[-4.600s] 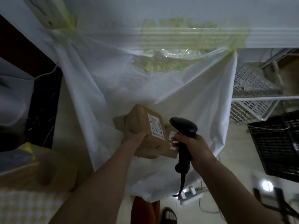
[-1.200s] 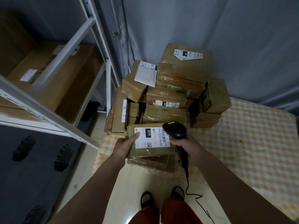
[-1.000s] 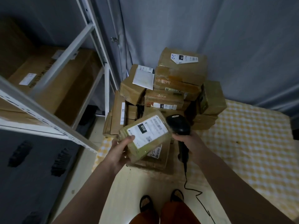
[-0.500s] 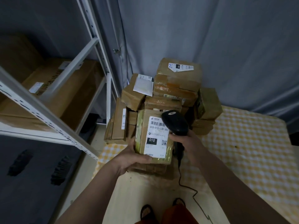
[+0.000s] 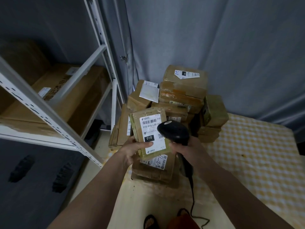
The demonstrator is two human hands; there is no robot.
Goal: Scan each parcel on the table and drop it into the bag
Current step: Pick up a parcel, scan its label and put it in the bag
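Here the left hand [image 5: 132,150] pinches the parcel [image 5: 149,132], label upward. Right hand [image 5: 185,148], wrapped round the scanner [image 5: 173,132]: aim at the barcode, not covering it

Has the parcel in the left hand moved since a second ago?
Yes. The parcel has turned upright and risen in front of the pile; the left hand holds it under the scanner.
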